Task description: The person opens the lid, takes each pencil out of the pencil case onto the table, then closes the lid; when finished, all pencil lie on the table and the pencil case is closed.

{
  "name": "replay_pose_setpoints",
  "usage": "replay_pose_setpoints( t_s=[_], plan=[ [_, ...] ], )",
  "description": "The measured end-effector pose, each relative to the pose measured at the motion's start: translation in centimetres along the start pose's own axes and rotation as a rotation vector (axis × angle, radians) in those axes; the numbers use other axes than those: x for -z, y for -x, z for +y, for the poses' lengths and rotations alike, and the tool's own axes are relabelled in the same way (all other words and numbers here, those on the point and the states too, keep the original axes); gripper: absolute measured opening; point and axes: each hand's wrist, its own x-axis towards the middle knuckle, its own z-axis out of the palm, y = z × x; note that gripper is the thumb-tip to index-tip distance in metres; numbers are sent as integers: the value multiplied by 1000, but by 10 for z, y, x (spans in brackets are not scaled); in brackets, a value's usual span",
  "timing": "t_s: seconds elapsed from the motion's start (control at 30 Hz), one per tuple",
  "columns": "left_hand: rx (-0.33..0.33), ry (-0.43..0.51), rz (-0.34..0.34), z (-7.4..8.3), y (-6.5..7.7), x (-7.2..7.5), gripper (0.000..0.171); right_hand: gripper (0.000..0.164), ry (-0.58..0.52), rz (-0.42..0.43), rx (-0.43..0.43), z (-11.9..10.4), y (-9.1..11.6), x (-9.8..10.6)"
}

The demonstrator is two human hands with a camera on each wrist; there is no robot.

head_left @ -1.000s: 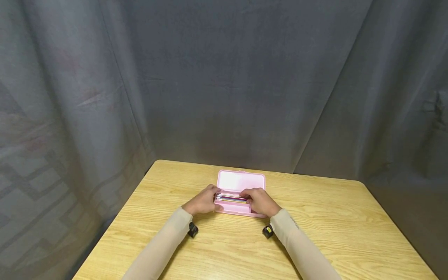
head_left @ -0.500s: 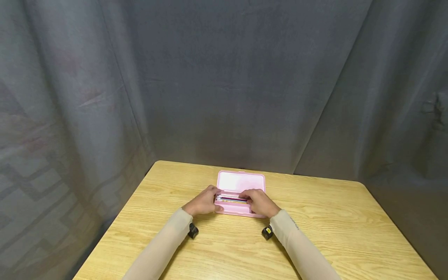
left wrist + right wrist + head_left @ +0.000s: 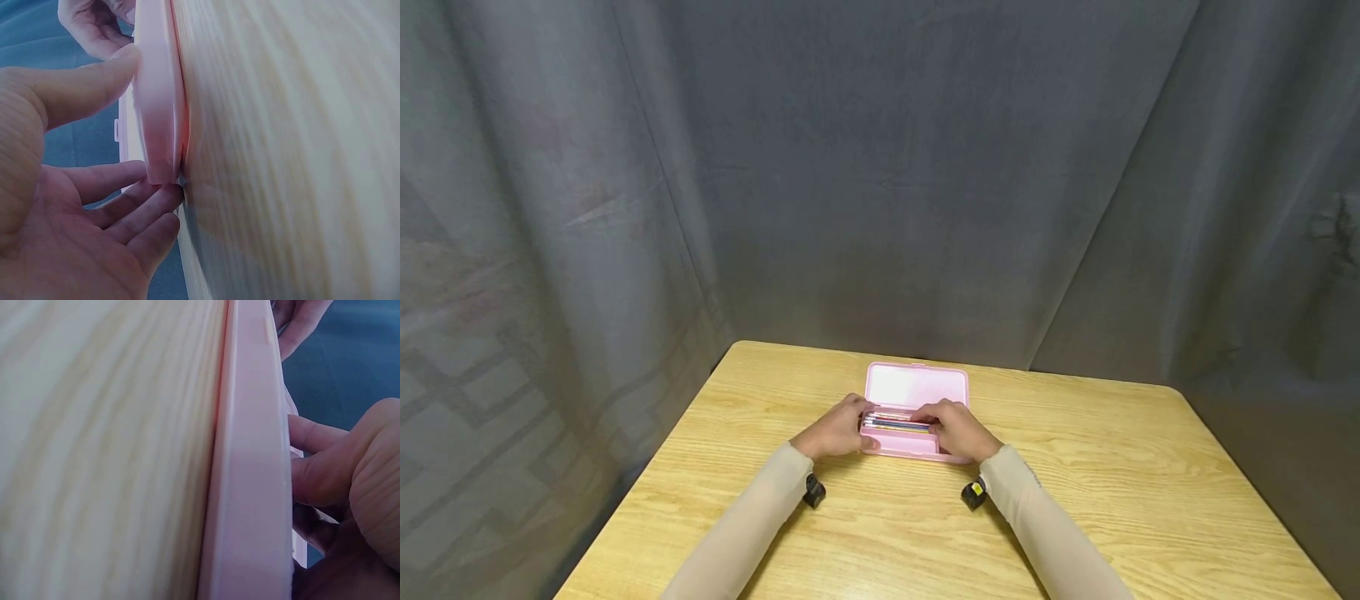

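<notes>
- Pink pencil case: lies open on the desk, its lid laid back on the far side. I record the opening as done.
- Pencils: several lie side by side, lengthwise, in the rear compartment, pale ends to the left. Blue, reddish and yellow barrels are legible to me; an exact count is not, since their right ends run under a hand.
- Front compartment: shows bare pink plastic in the part I can see.
- Left hand: grips the left end of the case. My left wrist view shows the thumb on the near wall and the other fingers bent against the end corner. I judge this a steadying hold.
- Right hand: its fingers are curled over the right ends of the pencils, thumb nearer me. The tips sink behind the case wall in my right wrist view, so I cannot tell whether they pinch a pencil or only touch.
- Progress, in my judgement: the pencils sit within the case, roughly parallel, and the handling of them is unfinished while the right hand is among them. The lid is not closed.
- Surroundings: a wood-grain desk carries the case; a grey curtain hangs behind it.
</notes>
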Motion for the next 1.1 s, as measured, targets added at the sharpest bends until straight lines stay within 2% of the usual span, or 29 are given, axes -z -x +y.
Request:
replay_pose_setpoints(
  t_s=[0.23, 0.5, 1.1],
  plan=[
    [3, -2, 4, 1, 0, -1, 76, 38, -114, 31, -81, 0, -1, 0],
    [-3, -8, 12, 2, 0, 0, 77, 32, -148, 37, -140, -2, -2, -1],
    [-7, 2, 9, 1, 0, 0, 74, 27, -135, 55, -118, -1, -2, -2]
  ],
)
